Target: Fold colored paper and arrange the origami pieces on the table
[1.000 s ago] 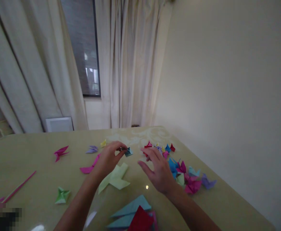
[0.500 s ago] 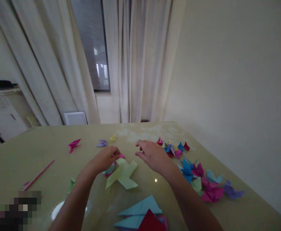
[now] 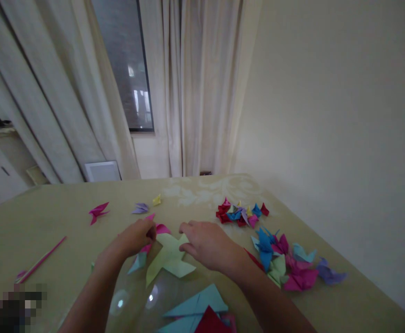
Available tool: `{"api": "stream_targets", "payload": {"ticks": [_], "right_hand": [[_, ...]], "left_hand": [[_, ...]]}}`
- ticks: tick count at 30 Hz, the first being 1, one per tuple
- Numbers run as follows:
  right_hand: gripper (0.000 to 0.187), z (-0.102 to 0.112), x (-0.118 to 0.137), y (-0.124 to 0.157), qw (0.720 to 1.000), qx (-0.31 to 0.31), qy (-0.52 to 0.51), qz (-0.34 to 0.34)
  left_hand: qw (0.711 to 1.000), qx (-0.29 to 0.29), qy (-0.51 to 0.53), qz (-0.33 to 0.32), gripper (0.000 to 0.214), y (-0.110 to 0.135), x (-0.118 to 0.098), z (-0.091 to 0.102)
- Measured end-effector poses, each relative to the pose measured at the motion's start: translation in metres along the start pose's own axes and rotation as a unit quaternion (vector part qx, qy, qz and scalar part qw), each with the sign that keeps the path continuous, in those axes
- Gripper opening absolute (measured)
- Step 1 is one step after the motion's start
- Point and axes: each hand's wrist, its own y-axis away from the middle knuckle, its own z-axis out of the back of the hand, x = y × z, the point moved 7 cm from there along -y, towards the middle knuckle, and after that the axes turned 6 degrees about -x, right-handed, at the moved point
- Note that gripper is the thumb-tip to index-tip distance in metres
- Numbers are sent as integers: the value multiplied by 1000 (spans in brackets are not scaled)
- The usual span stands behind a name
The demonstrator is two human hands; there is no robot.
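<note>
Paper was the whole story here: a pale green pinwheel (image 3: 169, 260), folded into four blunt arms, lay flat on the counter (image 3: 67, 217) between the two hands, just beyond the blue sheets (image 3: 195, 304). The right hand (image 3: 205, 245) had its fingers (image 3: 186, 227) closed over the upper right arm, thumb under the edge, pinching it. The left hand (image 3: 133, 238) was curled at the upper left arm, over a pink piece (image 3: 160, 229); whether it actually gripped anything, I couldn't tell.

By the look of it, that pinwheel weighed next to nothing and would slide on the glossy counter at a nudge. It seemed stiff along the creases and floppy at the arm tips, and easy to crush. The sound place to hold was at a folded edge near the centre. The colour was matt and even, and the creases looked sharp.
</note>
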Motion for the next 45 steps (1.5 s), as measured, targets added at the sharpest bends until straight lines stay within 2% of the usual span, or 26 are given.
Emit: {"api": "stream_targets", "payload": {"ticks": [4, 6, 10, 14, 17, 21, 23, 24, 27, 30, 32, 33, 35, 37, 38, 42, 45], "right_hand": [[23, 6, -7, 2, 1000, -7, -3, -13], [22, 8, -8, 3, 1000, -7, -7, -16], [23, 4, -6, 4, 1000, 6, -10, -12], [23, 0, -4, 4, 1000, 6, -20, -6], [23, -3, -4, 2, 1000, 10, -24, -10], [22, -6, -3, -3, 999, -7, -39, -17], [27, -4, -2, -6, 997, -28, -75, -21], [30, -3, -2, -7, 994, -42, -103, -23], [34, 8, -4, -9, 977, -104, -180, -37], [26, 21, -14, -10, 963, -168, -205, -54], [21, 27, -23, -11, 960, -193, -190, -68], [19, 28, -28, -12, 963, -197, -168, -80], [19, 26, -40, -14, 972, -184, -96, -109], [21, 18, -50, -16, 980, -141, -20, -136], [22, 13, -54, -16, 983, -115, 2, -142], [28, 0, -55, -15, 991, -52, -26, -124], [34, -2, -48, -13, 992, -39, -59, -107]], "left_hand": [[1000, 7, -11, 28, 10, 8, 7, 9], [998, 22, -19, 60, 17, 12, 15, 9], [992, 58, -10, 111, 32, 18, 26, 0], [984, 111, 33, 136, 30, 19, 27, -14], [985, 108, 71, 119, 26, 20, 19, -9], [987, 57, 146, 27, 23, 28, -10, 23], [969, 52, 237, -49, 22, 35, -34, 40], [948, 50, 300, -92, 22, 38, -47, 47], [858, 5, 479, -186, 22, 38, -79, 66], [809, -82, 547, -198, 24, 28, -93, 68], [802, -120, 554, -188, 26, 19, -97, 60], [812, -140, 539, -173, 27, 14, -96, 54], [847, -195, 482, -114, 26, 3, -82, 44], [872, -259, 414, -30, 24, -8, -56, 37], [875, -289, 388, 16, 26, -13, -39, 34], [849, -385, 305, 195, 47, -30, 36, 30], [834, -395, 265, 278, 50, -45, 78, 24]]}}
